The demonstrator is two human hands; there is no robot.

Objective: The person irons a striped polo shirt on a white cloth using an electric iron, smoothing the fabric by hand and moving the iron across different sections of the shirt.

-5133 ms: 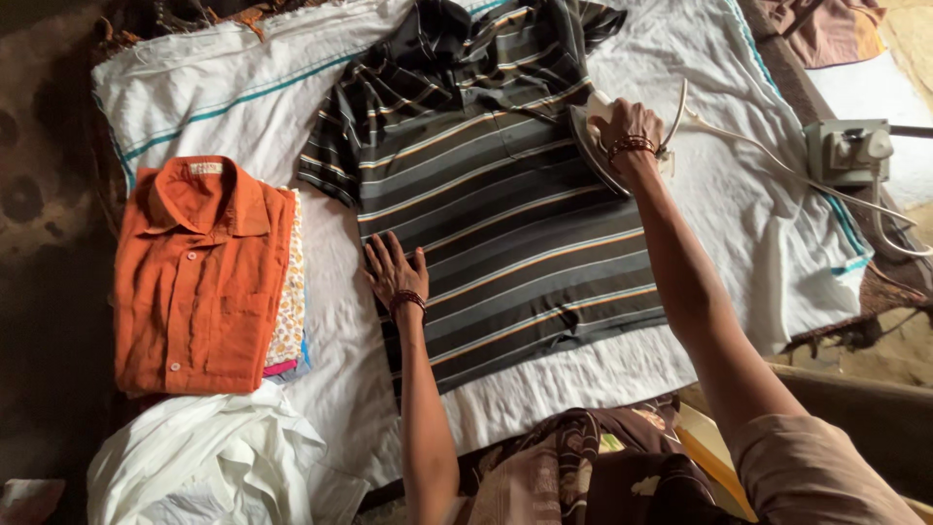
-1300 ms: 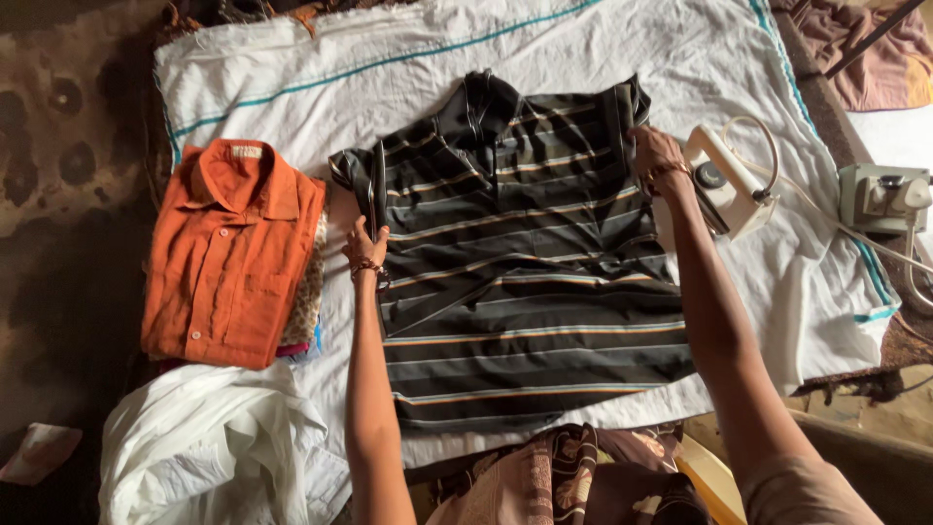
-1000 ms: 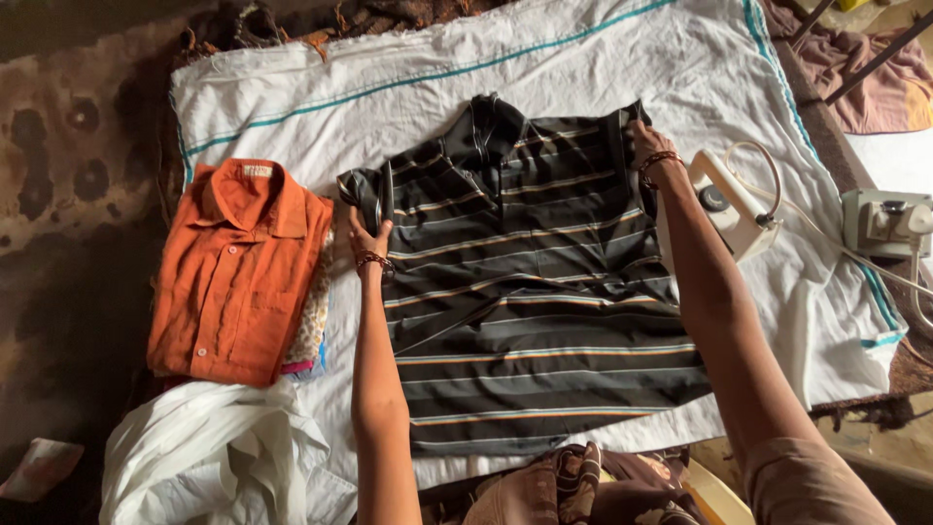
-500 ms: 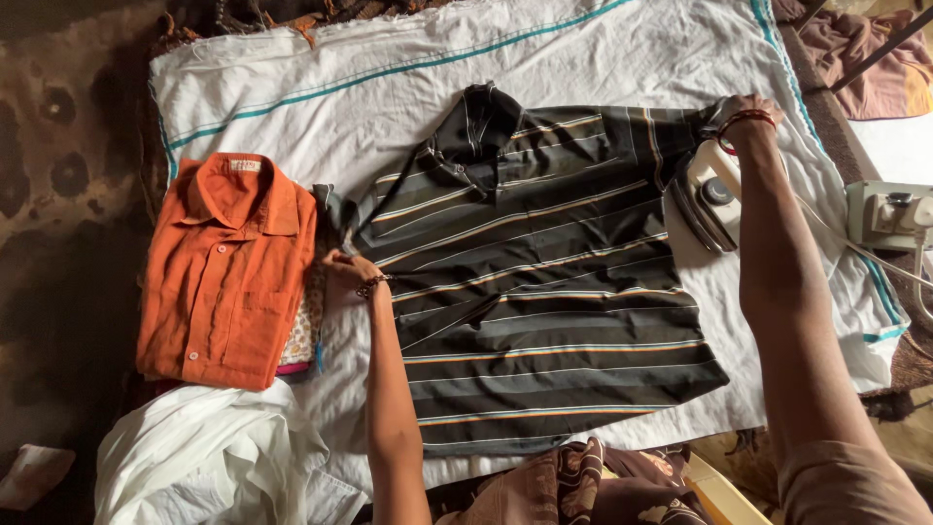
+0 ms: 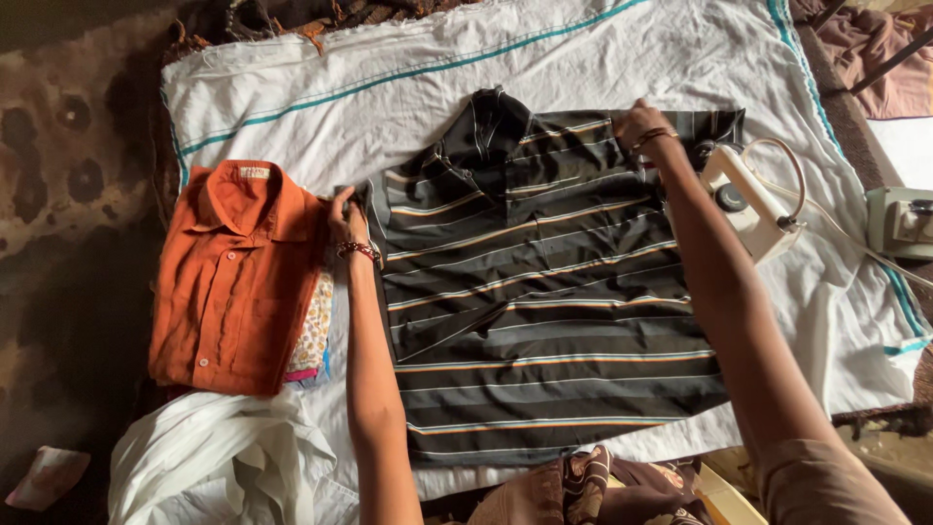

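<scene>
- My left hand (image 5: pixel 346 216) is closed in a pinch on the left sleeve edge of the striped polo shirt (image 5: pixel 544 292), just beside the folded orange shirt (image 5: pixel 233 277).
- My right hand (image 5: pixel 641 126) is closed on the shirt's right shoulder near the top edge; the fingers curl into the cloth, though how firm the grip is I cannot tell.
- The striped polo shirt lies front-up in the middle of the white sheet (image 5: pixel 389 87), collar away from me, hem towards me, with a diagonal fold still running across its left half.
- Half a second ago my hands were set wider and the right sleeve was drawn out flat; now my right hand has come inward and the cloth at that shoulder has gathered under it. I judge that the shirt is being pulled square, not yet folded.
- Five seconds ago my right hand was on the iron; now the iron (image 5: pixel 748 199) stands alone just right of my right forearm, its cord trailing off to the right.
- A crumpled white cloth (image 5: pixel 214 467) lies below the orange shirt.
</scene>
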